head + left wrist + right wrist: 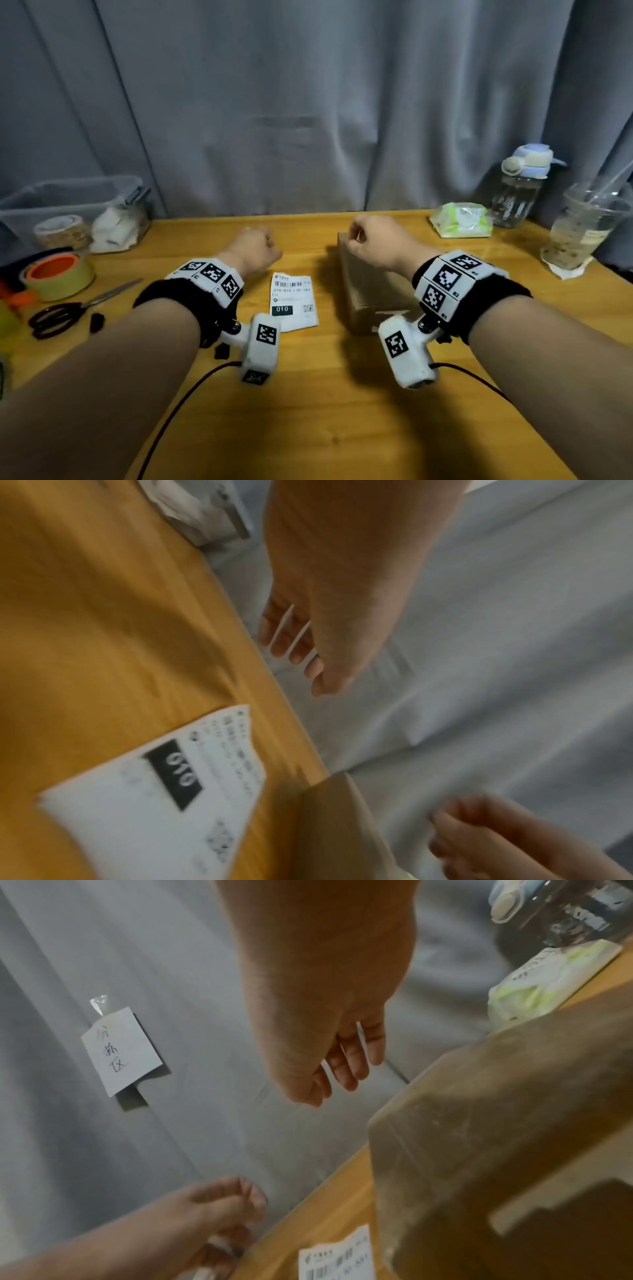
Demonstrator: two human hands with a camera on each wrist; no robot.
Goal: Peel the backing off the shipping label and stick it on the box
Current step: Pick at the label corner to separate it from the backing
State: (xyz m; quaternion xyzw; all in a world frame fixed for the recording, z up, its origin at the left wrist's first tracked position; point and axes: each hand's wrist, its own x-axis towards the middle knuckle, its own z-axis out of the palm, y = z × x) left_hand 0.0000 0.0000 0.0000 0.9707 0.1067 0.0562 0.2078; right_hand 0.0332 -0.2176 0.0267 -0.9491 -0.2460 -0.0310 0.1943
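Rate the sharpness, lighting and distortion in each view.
Head view: dim, warm light, fairly sharp, the shipping label partly readable, the box casting soft shadow, wide-angle bending at the edges. Left wrist view: motion blur smears the label print. Right wrist view: the near box looms soft; a paper note stays legible.

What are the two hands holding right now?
Nothing. The left hand and right hand hover with curled fingers; the label lies flat beside the box.

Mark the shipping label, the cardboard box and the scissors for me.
shipping label (295, 301): head view, middle of its printed face, lying flat on the desk.
cardboard box (371, 291): head view, top face, right of the label.
scissors (54, 320): head view, dark handle loops at the desk's left edge.
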